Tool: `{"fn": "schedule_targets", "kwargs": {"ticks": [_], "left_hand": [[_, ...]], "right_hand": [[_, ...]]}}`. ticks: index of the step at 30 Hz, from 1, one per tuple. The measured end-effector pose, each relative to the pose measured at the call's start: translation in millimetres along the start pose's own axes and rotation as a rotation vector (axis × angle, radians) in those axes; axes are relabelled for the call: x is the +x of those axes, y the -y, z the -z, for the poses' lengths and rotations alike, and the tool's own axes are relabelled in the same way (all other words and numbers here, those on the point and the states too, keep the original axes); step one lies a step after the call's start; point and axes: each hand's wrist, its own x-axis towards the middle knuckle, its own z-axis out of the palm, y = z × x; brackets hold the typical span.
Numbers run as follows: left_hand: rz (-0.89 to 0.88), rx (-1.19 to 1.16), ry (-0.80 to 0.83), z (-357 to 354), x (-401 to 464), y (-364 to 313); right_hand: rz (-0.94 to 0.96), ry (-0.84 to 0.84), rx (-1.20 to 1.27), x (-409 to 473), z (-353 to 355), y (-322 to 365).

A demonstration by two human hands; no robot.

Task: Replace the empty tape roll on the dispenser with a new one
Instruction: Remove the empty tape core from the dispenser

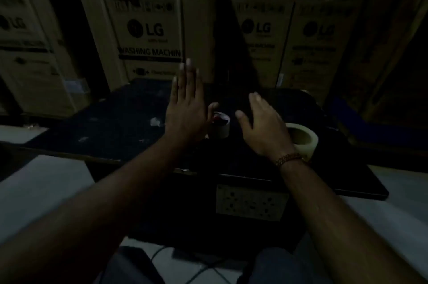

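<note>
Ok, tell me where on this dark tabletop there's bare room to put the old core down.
Most open: the dark tabletop left of the left hand, bordered by scattered pale scraps. Crowded: the middle, where the small tape roll sits between both hands, and the right side, where the large tape roll lies beside the right hand.

L hand [186, 107] & R hand [262, 126] flat over dispenser [220, 125], new roll [302, 138] nearby

Dark work surface [111, 126] offers open room left of the left hand [185, 112], broken only by small pale scraps [155, 121]. Between the hands stands a small tape roll [220, 127], possibly on a dispenser; lighting poor. A larger tape roll [302, 138] blocks the right. Cartons [148, 35] wall the rear.
</note>
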Motion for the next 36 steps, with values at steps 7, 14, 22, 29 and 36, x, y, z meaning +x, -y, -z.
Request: {"fn": "schedule_targets", "kwargs": {"ticks": [7, 14, 22, 29, 36], "left_hand": [[0.162, -0.085, 0.097, 3.8, -19.7, 2.2], [0.23, -0.14, 0.228, -25.8, -27.3, 20.0], [0.154, -0.029, 0.333, -46.3, -25.2, 23.8], [0.068, -0.101, 0.194, -65.7, -34.6, 20.3], [0.146, -0.15, 0.154, -62.1, -34.3, 16.6]], "right_hand": [[-0.16, 0.228, 0.058, 3.9, -8.9, 7.7], [-0.157, 0.26, 0.182, 31.0, -33.0, 18.9], [-0.183, 0.31, 0.284, 50.5, -62.0, 11.2], [-0.119, 0.212, 0.412, 47.9, -73.7, -6.4], [-0.056, 0.103, 0.584, 41.4, -89.3, -15.7]]}}
